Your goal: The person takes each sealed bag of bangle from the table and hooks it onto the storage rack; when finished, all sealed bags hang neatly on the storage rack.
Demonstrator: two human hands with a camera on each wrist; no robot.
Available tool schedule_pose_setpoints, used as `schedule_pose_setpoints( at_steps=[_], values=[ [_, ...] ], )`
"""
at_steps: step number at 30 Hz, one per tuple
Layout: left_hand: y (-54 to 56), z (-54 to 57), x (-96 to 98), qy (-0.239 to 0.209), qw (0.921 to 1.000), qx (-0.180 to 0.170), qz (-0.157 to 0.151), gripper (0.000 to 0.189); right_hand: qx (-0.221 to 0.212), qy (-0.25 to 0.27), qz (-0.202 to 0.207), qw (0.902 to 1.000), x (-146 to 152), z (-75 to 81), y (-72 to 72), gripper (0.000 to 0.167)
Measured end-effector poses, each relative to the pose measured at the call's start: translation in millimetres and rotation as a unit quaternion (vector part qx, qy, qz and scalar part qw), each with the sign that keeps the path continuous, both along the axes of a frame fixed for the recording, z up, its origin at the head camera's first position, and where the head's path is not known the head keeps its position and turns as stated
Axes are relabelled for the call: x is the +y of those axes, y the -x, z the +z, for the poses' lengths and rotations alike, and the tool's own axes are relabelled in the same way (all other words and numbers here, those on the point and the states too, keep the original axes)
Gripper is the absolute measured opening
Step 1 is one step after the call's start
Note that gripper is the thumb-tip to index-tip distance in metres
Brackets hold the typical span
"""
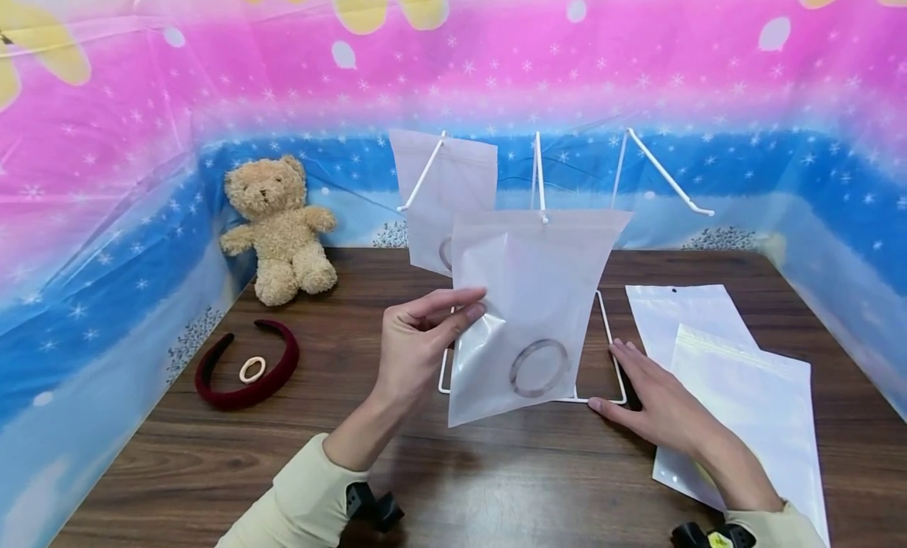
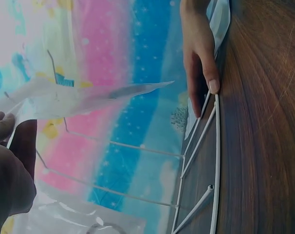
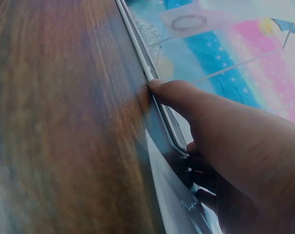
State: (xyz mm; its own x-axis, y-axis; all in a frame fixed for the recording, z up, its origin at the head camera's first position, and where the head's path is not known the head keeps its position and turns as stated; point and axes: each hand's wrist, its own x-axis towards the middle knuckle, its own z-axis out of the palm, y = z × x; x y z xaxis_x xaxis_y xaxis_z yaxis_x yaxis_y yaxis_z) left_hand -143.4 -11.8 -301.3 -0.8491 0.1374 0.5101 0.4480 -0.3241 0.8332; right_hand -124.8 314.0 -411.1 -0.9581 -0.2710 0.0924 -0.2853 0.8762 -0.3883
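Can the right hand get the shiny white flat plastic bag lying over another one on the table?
Probably yes. The right hand is close beside that bag, and nothing seems to block the way. It would just have to leave the white wire rack it touches.

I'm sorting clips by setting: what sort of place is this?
Probably a makeshift tabletop filming set: brightly patterned fabric walls off the back and sides of a wood-grain table, where a white hook rack stands.
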Motion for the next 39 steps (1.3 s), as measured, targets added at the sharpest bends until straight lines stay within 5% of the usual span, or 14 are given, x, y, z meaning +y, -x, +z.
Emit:
schedule_pose_setpoints(
  at_steps=[7,15,23,33,39],
  values=[
    [7.2,-2.4,5.4,-0.019,0.9996,-0.018,-0.002,0.019,0.003,0.003,0.001,1.0000,2,-1.0,-1.6,0.098],
    [27.2,-7.5,15.9,-0.019,0.9989,-0.027,0.033,0.020,-0.003,0.001,-0.004,1.0000,4,-1.7,-1.0,0.100],
    [58.0,-5.8,23.8,-0.002,0.9958,-0.016,0.090,0.021,-0.002,-0.002,0.001,1.0000,3,0.1,1.3,0.100],
    [104.2,7.6,36.9,0.001,0.9928,-0.045,0.111,0.022,0.009,-0.005,0.001,0.9999,1,1.9,0.7,0.099],
    [122.9,9.0,44.6,-0.012,0.9922,-0.052,0.113,0.021,0.008,-0.008,-0.001,0.9999,3,4.8,-0.5,0.100]
  ],
)
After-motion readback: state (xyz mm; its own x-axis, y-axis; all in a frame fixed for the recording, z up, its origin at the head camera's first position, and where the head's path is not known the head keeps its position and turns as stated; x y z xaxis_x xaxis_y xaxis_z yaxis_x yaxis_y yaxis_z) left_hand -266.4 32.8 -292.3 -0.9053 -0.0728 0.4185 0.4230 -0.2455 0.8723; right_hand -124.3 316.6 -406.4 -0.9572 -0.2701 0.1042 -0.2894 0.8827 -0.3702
